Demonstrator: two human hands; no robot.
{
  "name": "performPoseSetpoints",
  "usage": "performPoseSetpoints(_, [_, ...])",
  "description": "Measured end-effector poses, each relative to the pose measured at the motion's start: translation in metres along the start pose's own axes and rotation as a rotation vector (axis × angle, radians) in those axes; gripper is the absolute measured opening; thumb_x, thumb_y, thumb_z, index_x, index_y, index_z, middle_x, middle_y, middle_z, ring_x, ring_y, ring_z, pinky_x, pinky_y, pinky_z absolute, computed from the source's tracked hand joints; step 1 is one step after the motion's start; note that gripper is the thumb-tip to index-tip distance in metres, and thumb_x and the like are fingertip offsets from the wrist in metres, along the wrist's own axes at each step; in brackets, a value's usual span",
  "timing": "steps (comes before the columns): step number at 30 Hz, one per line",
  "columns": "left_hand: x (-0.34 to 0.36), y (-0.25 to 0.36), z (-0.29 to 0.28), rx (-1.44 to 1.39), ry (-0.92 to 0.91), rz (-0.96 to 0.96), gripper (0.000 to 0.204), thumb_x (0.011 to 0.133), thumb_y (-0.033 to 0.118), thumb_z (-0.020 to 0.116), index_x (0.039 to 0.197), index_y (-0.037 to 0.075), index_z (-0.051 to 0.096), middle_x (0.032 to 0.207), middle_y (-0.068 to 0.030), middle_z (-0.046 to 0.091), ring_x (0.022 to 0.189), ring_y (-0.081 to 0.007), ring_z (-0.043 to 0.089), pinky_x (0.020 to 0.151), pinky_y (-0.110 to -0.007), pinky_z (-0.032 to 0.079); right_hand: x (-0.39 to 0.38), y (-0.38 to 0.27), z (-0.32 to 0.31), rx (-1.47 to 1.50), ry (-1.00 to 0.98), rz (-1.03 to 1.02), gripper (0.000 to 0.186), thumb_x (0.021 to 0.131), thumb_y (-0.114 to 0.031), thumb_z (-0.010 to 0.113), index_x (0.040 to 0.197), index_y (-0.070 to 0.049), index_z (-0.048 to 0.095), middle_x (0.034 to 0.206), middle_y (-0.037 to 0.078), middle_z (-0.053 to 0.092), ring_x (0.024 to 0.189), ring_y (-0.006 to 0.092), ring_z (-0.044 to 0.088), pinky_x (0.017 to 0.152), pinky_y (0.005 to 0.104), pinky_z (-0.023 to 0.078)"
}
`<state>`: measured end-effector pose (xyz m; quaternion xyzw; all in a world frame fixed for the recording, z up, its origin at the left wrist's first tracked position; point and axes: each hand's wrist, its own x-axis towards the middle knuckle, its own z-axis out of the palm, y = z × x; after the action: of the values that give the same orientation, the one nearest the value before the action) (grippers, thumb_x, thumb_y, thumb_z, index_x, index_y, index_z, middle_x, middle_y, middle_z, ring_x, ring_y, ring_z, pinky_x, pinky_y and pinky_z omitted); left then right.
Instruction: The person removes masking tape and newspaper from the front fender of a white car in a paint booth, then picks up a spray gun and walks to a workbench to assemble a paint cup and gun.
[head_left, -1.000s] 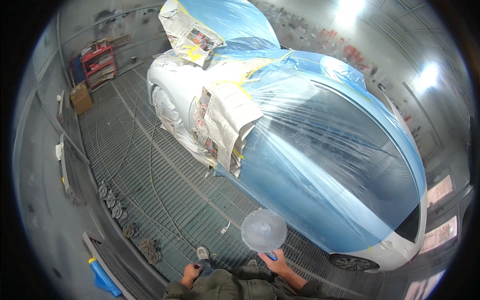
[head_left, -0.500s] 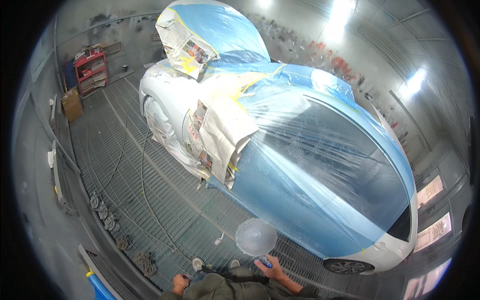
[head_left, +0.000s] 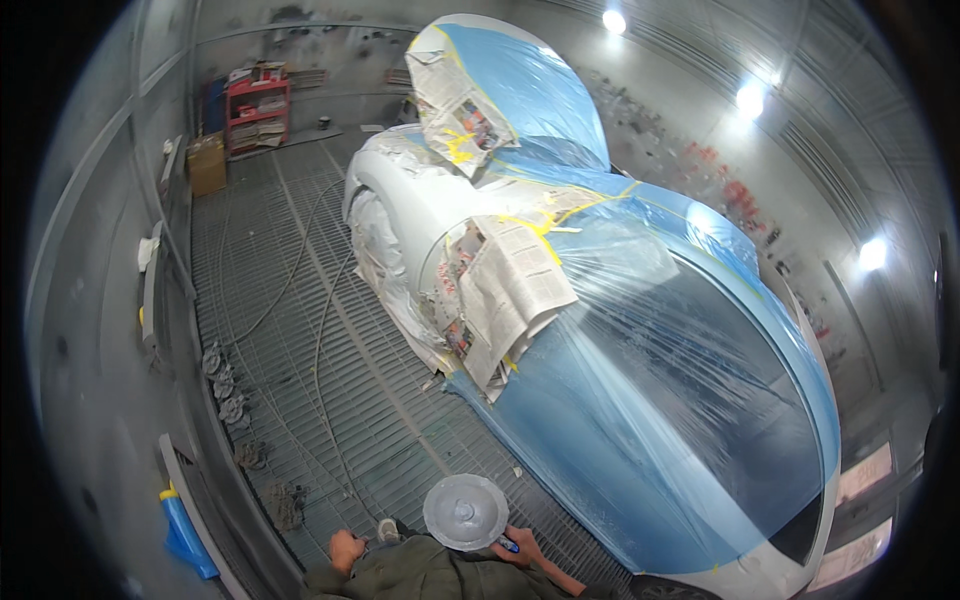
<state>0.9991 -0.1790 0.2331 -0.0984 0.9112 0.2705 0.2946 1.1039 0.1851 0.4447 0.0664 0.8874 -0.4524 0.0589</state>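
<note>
My right hand [head_left: 520, 546] is closed round the handle of a spray gun with a round grey cup [head_left: 466, 512] on top. The cup's lid faces up, and a small blue part shows by my fingers. The gun's nozzle is hidden under the cup. At my left side, low in front of the body, my left hand [head_left: 346, 550] is closed; whether anything is inside it cannot be seen. Ahead and to the right stands a white car wrapped in blue masking film [head_left: 590, 440]. Newspaper sheets [head_left: 510, 285] and yellow tape cover part of its side, while the white front fender [head_left: 410, 190] is bare.
Hoses [head_left: 318, 350] trail over the grated floor [head_left: 270, 270]. Crumpled grey rags [head_left: 285, 505] lie along the left wall. A red shelf [head_left: 257, 115] and a cardboard box [head_left: 207, 165] stand at the far left. Something blue with a yellow top [head_left: 186, 535] is at the lower left.
My view has turned, so the car sits farther right and lower in the picture. The spray gun has come left and closer to my body, still in my right hand.
</note>
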Motion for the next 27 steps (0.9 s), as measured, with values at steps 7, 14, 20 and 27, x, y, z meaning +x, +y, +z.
performPoseSetpoints(7, [-0.007, 0.006, 0.001, -0.131, -0.093, -0.095, 0.042, 0.085, 0.038, 0.059, 0.095, -0.001, 0.071, 0.101, -0.0261, 0.066, 0.099, -0.0433, 0.062, 0.086, -0.05, 0.049, 0.01, -0.041, -0.006, 0.072, 0.012, 0.039, 0.044, 0.08, -0.022, 0.073, 0.119, -0.003, 0.063, 0.091, 0.021, 0.069, 0.084, 0.0252, 0.071, 0.07, 0.0373, 0.053])
performPoseSetpoints(14, [0.003, -0.005, 0.003, -0.129, -0.113, -0.115, 0.031, 0.084, 0.029, 0.058, 0.096, 0.005, 0.073, 0.102, -0.0235, 0.067, 0.097, -0.0423, 0.062, 0.087, -0.049, 0.049, 0.013, -0.017, 0.012, 0.02, 0.142, 0.043, 0.028, 0.08, -0.018, 0.073, 0.099, 0.001, 0.066, 0.082, 0.018, 0.068, 0.074, 0.0231, 0.066, 0.065, 0.0383, 0.049])
performPoseSetpoints(20, [0.001, -0.021, -0.002, -0.163, -0.165, -0.131, 0.017, 0.078, 0.019, 0.065, 0.089, 0.014, 0.077, 0.094, -0.0157, 0.07, 0.088, -0.0373, 0.066, 0.08, -0.045, 0.053, 0.02, -0.054, 0.017, 0.089, 0.206, 0.208, 0.022, 0.082, -0.013, 0.072, 0.097, 0.001, 0.066, 0.081, 0.012, 0.069, 0.075, 0.018, 0.064, 0.065, 0.0364, 0.048])
performPoseSetpoints(27, [0.012, -0.053, 0.017, -0.072, -0.139, -0.162, 0.022, 0.07, 0.029, 0.077, 0.082, 0.01, 0.076, 0.088, -0.0201, 0.07, 0.085, -0.0384, 0.067, 0.078, -0.045, 0.053, 0.055, -0.035, 0.017, 0.186, 0.139, 0.225, 0.021, 0.084, -0.013, 0.074, 0.1, -0.001, 0.067, 0.088, 0.01, 0.069, 0.081, 0.0189, 0.064, 0.069, 0.0353, 0.048])
